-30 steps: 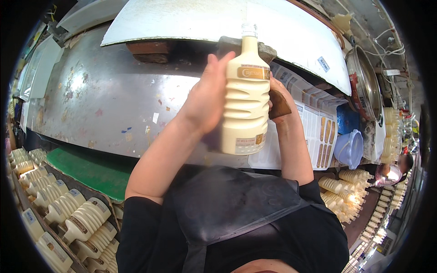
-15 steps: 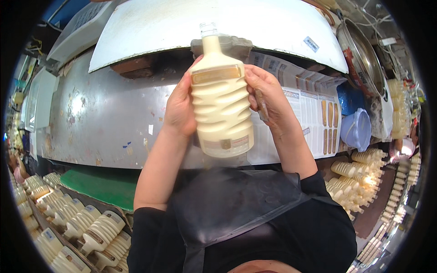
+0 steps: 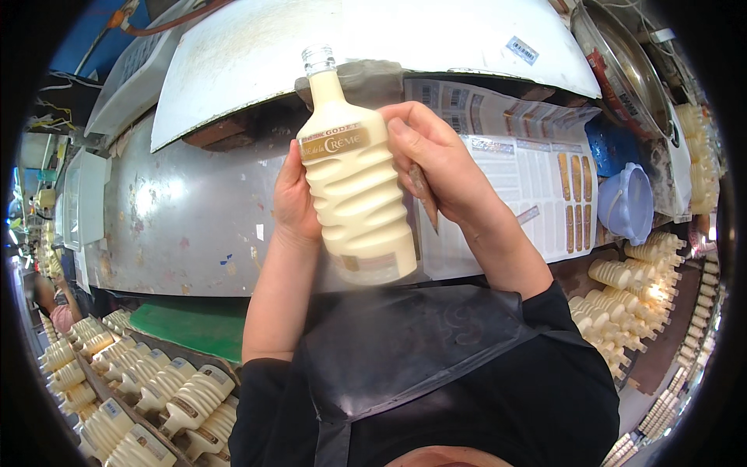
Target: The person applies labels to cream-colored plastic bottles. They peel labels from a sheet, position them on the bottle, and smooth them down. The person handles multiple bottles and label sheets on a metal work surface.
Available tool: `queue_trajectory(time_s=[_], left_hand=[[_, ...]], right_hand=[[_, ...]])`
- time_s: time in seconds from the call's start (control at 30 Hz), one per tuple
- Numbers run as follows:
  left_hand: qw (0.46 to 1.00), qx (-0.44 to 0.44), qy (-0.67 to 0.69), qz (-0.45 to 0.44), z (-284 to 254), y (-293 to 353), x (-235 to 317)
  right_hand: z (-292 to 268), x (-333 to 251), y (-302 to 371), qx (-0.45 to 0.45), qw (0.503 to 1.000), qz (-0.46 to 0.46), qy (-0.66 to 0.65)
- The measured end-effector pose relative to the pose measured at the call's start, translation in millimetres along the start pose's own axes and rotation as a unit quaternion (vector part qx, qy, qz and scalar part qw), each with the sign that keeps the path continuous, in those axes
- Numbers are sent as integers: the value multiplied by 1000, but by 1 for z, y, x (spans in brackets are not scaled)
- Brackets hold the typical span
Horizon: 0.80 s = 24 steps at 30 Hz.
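A ribbed cream-coloured bottle (image 3: 359, 198) with a clear threaded neck stands between my two hands, neck pointing away and leaning slightly left. A gold-brown label (image 3: 334, 143) runs across its shoulder, and a second label near the base is blurred. My left hand (image 3: 296, 194) grips the bottle's left side, its thumb by the label's edge and the other fingers hidden behind. At the right shoulder, my right hand (image 3: 440, 154) holds the bottle with thumb and fingers. A thin pointed brownish tool (image 3: 423, 201) sticks out below those fingers; its kind is unclear.
Label sheets (image 3: 537, 183) lie right of the bottle on the metal table (image 3: 187, 214). Behind is a raised white board (image 3: 373, 27). A lilac bucket (image 3: 627, 206) stands at the right edge. Similar bottles (image 3: 198, 397) fill the lower left. Another person (image 3: 62, 311) is far left.
The bottle has shifted left in view and tilted, turning its shoulder label more to the left. My right thumb and fingers have moved over its right shoulder.
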State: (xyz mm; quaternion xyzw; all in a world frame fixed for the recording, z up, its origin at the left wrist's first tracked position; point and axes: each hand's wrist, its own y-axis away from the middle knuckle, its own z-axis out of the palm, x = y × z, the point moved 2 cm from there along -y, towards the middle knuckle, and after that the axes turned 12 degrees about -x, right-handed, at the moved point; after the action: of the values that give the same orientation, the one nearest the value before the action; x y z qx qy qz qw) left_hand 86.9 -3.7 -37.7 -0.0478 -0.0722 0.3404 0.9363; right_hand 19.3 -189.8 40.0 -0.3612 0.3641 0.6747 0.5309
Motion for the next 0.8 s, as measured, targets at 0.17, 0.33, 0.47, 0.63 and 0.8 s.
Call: queue_trajectory(time_s=[0.17,0.33,0.47,0.63,0.8], left_hand=[[999,-29,17,-1,3,0,-3],[999,-21,30,1,5,1,-4],[1000,20,2,24,13,0,-6],[993,18,-110,36,31,-4,-9],[978,16,-201,52,47,-9,-10]], right_hand=[[-3,3,-5,22,996,-16,85],[-4,6,-3,23,995,-31,88],[-2,7,0,29,994,-41,96],[-4,7,0,43,996,-41,60],[-15,8,0,13,1000,-22,-10]])
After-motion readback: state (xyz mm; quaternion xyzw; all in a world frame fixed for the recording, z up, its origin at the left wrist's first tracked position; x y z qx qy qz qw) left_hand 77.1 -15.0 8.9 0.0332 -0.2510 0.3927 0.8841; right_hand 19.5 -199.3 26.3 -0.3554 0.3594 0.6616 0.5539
